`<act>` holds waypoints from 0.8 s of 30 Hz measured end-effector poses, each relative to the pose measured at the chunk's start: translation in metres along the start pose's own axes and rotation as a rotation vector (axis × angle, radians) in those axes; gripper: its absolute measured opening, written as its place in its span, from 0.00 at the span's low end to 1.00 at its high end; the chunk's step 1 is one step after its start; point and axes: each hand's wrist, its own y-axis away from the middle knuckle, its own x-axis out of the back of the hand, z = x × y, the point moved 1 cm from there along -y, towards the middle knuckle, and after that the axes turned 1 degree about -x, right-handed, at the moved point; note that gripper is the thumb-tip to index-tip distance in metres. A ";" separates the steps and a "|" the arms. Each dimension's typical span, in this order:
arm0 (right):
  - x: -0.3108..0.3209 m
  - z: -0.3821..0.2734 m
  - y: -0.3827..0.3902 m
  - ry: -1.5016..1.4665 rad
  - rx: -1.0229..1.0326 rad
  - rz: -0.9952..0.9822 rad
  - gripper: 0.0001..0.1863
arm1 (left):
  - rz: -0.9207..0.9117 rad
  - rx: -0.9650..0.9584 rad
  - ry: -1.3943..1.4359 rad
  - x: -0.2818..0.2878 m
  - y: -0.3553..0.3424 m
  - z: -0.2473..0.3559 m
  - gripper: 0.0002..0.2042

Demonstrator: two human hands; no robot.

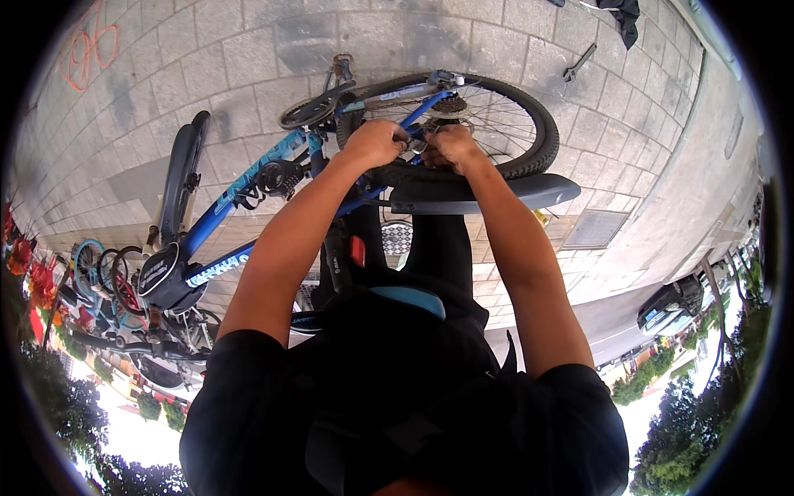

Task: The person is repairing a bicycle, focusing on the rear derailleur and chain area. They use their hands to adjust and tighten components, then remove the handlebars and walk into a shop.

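A blue bicycle frame [212, 221] lies on its side before me, with its rear wheel [543, 121] and toothed cassette [451, 103] toward the top right. My left hand [376, 142] is curled at metal parts just below the cassette, inside the wheel's circle. Beside it, my right hand [449, 147] has its fingers bent at the same spot. What exactly the fingers hold is too small and partly hidden to name. A long dark mudguard [529, 192] runs beneath my wrists, and a black saddle [397, 302] is close to my body.
A wrench [579, 63] lies on the paving [231, 58] at the upper right, near a black item [624, 21]. Other bicycles [87, 264] stand at the left. A metal cover [597, 229] is set in the ground at right, and a dark car [668, 302] is beyond.
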 end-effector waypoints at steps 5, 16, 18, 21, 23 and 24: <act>0.003 0.000 -0.002 -0.012 -0.004 -0.026 0.12 | 0.029 0.008 -0.277 -0.005 0.003 0.018 0.11; 0.001 -0.003 0.000 -0.002 0.050 -0.029 0.12 | 0.138 -0.109 -0.474 -0.020 0.007 0.010 0.13; 0.002 -0.001 0.000 0.019 0.060 -0.039 0.14 | 0.136 -0.136 -0.497 -0.022 0.007 0.011 0.12; 0.002 -0.002 0.001 0.045 0.059 -0.034 0.16 | 0.134 -0.158 -0.500 -0.023 0.007 0.010 0.09; 0.005 0.003 -0.005 0.084 0.093 -0.062 0.14 | 0.139 -0.168 -0.508 -0.024 0.008 0.007 0.09; 0.006 0.003 -0.006 0.102 0.109 -0.074 0.13 | 0.140 -0.171 -0.515 -0.025 0.008 0.008 0.09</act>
